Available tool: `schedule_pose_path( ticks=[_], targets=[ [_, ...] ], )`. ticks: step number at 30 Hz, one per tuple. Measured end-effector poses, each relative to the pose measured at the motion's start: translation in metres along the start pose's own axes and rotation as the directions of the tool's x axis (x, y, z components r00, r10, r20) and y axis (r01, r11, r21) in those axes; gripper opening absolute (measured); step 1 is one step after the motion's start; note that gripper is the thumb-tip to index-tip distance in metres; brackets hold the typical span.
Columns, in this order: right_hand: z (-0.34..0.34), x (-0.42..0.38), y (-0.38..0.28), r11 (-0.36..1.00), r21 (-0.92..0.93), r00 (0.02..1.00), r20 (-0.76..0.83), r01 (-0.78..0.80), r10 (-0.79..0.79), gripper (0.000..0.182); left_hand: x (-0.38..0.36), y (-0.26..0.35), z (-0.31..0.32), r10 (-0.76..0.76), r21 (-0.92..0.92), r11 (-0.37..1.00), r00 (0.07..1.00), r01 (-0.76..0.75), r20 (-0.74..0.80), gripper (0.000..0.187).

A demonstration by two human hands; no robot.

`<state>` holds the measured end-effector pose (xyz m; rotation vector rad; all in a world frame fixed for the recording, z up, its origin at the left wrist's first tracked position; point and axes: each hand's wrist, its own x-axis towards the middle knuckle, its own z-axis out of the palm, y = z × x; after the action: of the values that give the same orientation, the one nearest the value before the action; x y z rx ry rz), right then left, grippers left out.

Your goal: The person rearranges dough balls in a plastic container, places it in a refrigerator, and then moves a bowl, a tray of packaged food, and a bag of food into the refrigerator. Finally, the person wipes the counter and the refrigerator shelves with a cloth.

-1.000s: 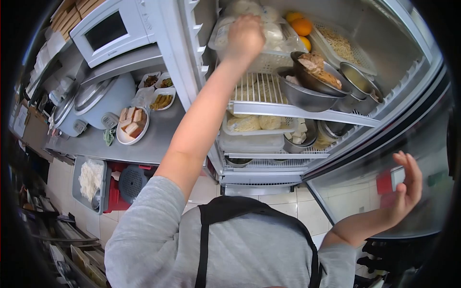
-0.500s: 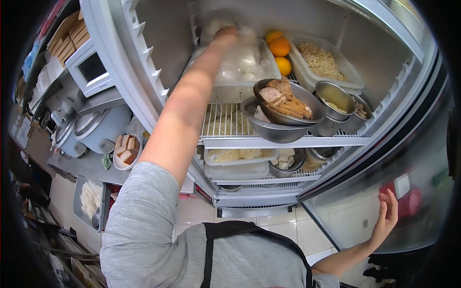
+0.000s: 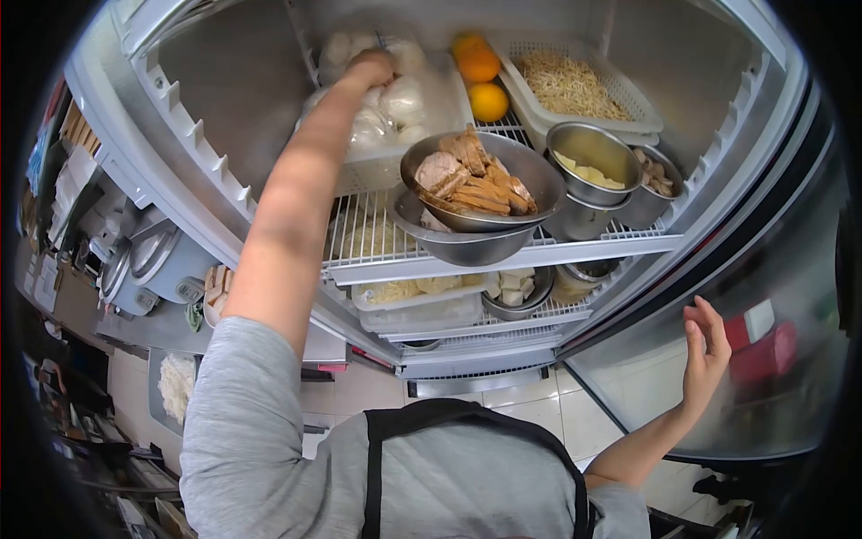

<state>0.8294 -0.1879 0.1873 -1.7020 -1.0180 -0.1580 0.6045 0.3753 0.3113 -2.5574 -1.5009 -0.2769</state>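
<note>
My left hand (image 3: 373, 66) reaches deep into the open fridge, over clear plastic bags (image 3: 402, 99) of round white pieces in a white basket (image 3: 377, 171). Its fingers are curled into the top of a bag, closed on the plastic, and the fingertips are partly hidden. Low on the right, my right hand (image 3: 706, 355) is raised beside the glass door (image 3: 628, 386), fingers apart, with nothing in it. In front of the basket, two nested metal bowls (image 3: 503, 247) stand at the shelf edge, the upper one full of sliced cooked meat (image 3: 476, 184).
Oranges (image 3: 489, 102) lie beside a white basket of bean sprouts (image 3: 575, 85). Metal pots (image 3: 593, 162) stand at the right of the shelf. A bowl of white cubes (image 3: 514, 287) sits below. Rice cookers (image 3: 171, 256) stand on the left counter.
The view has shifted, so the fridge contents sit further left. My left hand stays at the bags, its fingers now more clearly curled. The right hand remains raised by the door.
</note>
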Motion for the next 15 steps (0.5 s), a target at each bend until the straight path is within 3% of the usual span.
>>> schedule_pose_path(
  ticks=[3, 5, 6, 8, 10, 12, 15],
  targets=[
    [0.006, 0.009, 0.004, 1.000, -0.015, 0.999, 0.037, 0.002, -0.001, 0.027, 0.011, -0.010, -0.006, 0.003, -0.029, 1.000, 1.000, -0.003, 0.000, 0.028],
    [0.010, 0.013, 0.007, 1.000, -0.001, 0.997, 0.072, -0.013, 0.014, 0.027, 0.010, -0.018, -0.010, -0.072, -0.393, 0.912, 0.989, 0.117, 0.128, 0.017],
    [0.013, 0.014, 0.011, 1.000, 0.003, 0.996, 0.086, -0.019, 0.019, 0.027, 0.007, -0.020, -0.009, -0.081, -0.387, 0.913, 0.987, 0.129, 0.139, 0.017],
    [0.018, 0.019, 0.018, 1.000, 0.004, 0.993, 0.111, 0.030, -0.030, 0.027, -0.010, -0.019, -0.018, -0.127, -0.681, 0.726, 0.992, 0.097, 0.006, 0.016],
    [0.025, 0.022, 0.021, 0.999, 0.014, 0.991, 0.132, 0.031, -0.032, 0.027, -0.029, -0.007, -0.027, -0.154, -0.663, 0.737, 0.988, 0.133, 0.027, 0.017],
    [0.031, 0.022, 0.020, 1.000, 0.007, 0.991, 0.132, 0.030, -0.031, 0.028, -0.038, -0.006, -0.032, -0.097, -0.505, 0.860, 0.995, 0.066, -0.035, 0.014],
    [0.030, 0.016, 0.019, 0.999, -0.016, 0.988, 0.148, 0.043, -0.040, 0.028, -0.046, -0.007, -0.026, -0.075, -0.576, 0.817, 0.996, 0.039, -0.038, 0.013]
  ],
)
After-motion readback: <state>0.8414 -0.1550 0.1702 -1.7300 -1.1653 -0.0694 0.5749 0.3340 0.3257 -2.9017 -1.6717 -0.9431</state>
